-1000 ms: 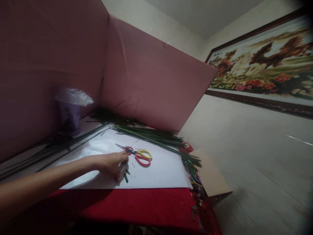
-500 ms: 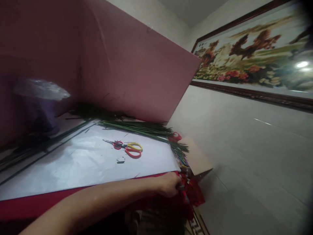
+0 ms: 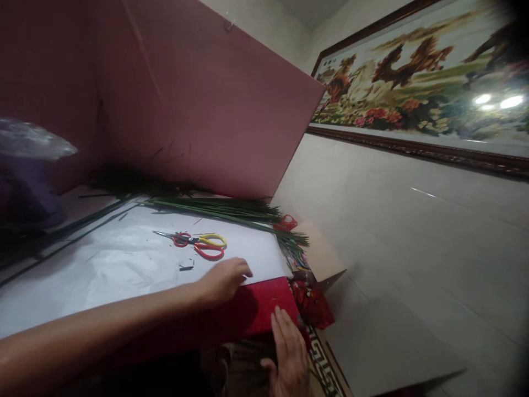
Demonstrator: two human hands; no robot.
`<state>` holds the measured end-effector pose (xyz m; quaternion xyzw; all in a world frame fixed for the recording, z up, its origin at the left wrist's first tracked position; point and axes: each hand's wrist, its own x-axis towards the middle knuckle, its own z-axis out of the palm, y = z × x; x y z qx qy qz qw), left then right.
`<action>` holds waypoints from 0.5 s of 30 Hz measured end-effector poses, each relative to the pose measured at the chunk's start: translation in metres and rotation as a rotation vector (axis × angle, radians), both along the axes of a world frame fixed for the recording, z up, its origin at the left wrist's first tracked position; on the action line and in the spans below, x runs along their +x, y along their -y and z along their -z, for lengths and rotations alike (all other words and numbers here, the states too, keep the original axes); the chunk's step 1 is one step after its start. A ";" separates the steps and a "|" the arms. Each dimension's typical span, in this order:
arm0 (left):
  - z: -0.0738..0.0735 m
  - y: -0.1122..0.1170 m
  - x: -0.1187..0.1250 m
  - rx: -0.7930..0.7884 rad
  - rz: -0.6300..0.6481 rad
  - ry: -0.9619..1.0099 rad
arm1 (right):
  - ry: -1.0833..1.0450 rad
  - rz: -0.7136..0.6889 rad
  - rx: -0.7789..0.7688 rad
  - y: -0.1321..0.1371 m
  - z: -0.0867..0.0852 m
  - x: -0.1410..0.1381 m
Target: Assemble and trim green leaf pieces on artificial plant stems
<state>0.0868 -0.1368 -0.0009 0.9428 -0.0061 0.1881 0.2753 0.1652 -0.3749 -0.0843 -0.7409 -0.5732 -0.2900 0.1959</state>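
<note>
My left hand (image 3: 225,281) is over the front edge of the white sheet (image 3: 136,275), its fingers loosely bent and nothing visible in them. On the red cloth (image 3: 264,298) along the table's front, my right hand (image 3: 289,350) stretches out flat, fingers straight and thumb apart. Beyond my left hand lie scissors (image 3: 210,246) with one yellow and one red handle loop. A second, smaller red loop (image 3: 181,239) shows around their blades. Small dark green scraps (image 3: 185,268) are scattered beside them.
Long green stems (image 3: 223,209) lie along the back of the sheet. A pink panel (image 3: 215,105) stands behind. Clear plastic (image 3: 35,140) tops a purple object at left. Past the right edge are a red shiny bag (image 3: 313,303) and a cardboard piece (image 3: 320,253).
My left hand has left the table's right corner and moved left, back over the sheet's edge. My right hand has come into view on the red cloth. The view has shifted slightly right.
</note>
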 end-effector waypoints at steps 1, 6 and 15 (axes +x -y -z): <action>0.001 -0.013 -0.007 0.013 -0.016 -0.003 | 0.023 -0.042 -0.084 0.001 0.002 0.014; 0.006 -0.062 -0.057 0.025 -0.167 0.023 | -0.057 0.465 0.020 0.044 0.010 0.084; -0.001 -0.095 -0.091 0.026 -0.345 0.016 | -0.080 -0.056 -0.234 0.000 0.003 0.060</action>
